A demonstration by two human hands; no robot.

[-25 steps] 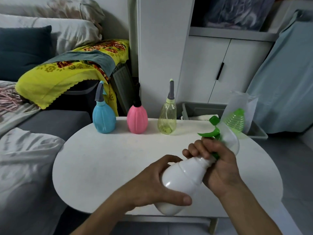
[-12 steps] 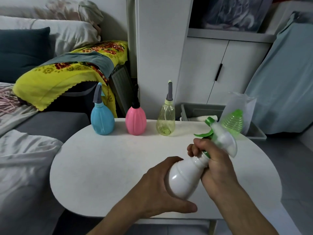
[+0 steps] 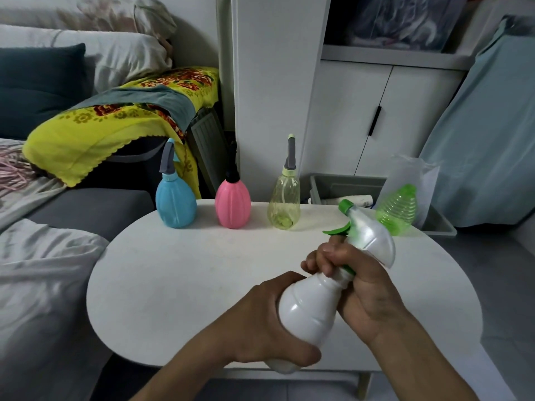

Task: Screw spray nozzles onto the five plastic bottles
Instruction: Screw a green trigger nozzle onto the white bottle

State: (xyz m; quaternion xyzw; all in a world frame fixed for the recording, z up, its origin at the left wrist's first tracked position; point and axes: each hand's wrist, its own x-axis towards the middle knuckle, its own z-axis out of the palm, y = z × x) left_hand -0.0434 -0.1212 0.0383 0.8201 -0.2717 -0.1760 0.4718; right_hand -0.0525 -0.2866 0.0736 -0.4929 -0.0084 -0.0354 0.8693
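Observation:
I hold a white bottle [image 3: 308, 308] tilted over the white oval table [image 3: 179, 273]. My left hand [image 3: 260, 322] grips its body from the left. My right hand [image 3: 356, 282] grips its neck, fingers curled round the green collar of the white-and-green spray nozzle [image 3: 367, 235]. At the table's far edge stand a blue bottle [image 3: 175, 204], a pink bottle [image 3: 233, 202] and a clear yellow bottle [image 3: 283, 204], each with a nozzle on top. A green ribbed bottle [image 3: 398, 211] stands at the far right, with no nozzle on it.
A bed with grey and white bedding [image 3: 37, 270] lies left of the table. A white cabinet [image 3: 376, 117] stands behind. A grey bin [image 3: 341, 188] and a clear plastic bag [image 3: 411, 175] sit beyond the far right edge.
The white bottle has tipped more upright and shifted slightly right. My right hand has turned round the nozzle collar, and the nozzle head has rotated.

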